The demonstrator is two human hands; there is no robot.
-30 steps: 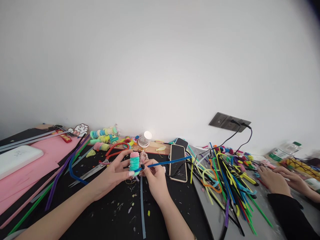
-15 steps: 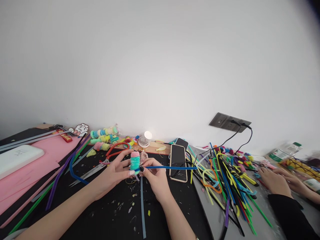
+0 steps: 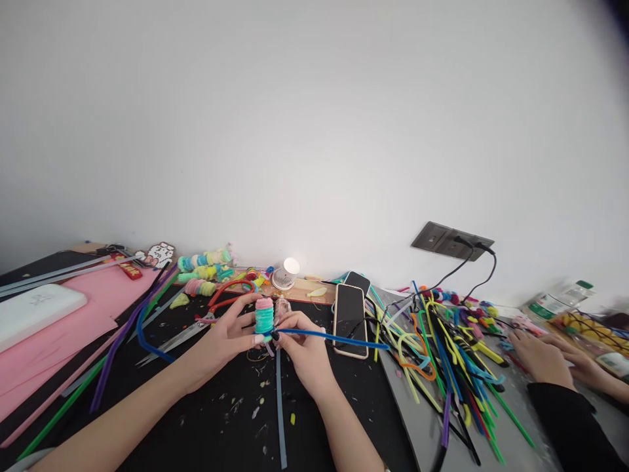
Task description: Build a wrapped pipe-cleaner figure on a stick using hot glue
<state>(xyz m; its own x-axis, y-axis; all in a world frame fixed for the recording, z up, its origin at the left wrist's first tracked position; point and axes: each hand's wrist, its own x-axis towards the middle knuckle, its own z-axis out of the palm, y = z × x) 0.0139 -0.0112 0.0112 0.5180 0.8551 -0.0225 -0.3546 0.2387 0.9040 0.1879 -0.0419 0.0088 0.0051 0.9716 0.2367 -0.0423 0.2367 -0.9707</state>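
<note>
My left hand (image 3: pixel 223 341) is closed around a small upright coil (image 3: pixel 264 317) of fuzzy stems, teal with a pink top, held just above the black table mat (image 3: pixel 216 413). My right hand (image 3: pixel 302 347) pinches a blue fuzzy stem (image 3: pixel 334 339) right at the coil's lower edge. The stem's free end runs out to the right across the lower part of a black phone (image 3: pixel 350 319). Both hands meet at the coil.
Scissors (image 3: pixel 174 339) and long stems lie left, beside pink sheets (image 3: pixel 54 334) and a white case (image 3: pixel 32 309). Finished coils (image 3: pixel 202 265), a small cup (image 3: pixel 285 273) and a second phone (image 3: pixel 357 282) stand behind. A heap of coloured stems (image 3: pixel 442 354) fills the right, where another person's hands (image 3: pixel 540 357) work.
The blue stem's free end has swung downward, from pointing up-right to lying low across the phone. My right hand has shifted slightly with it; the left hand still holds the coil in place.
</note>
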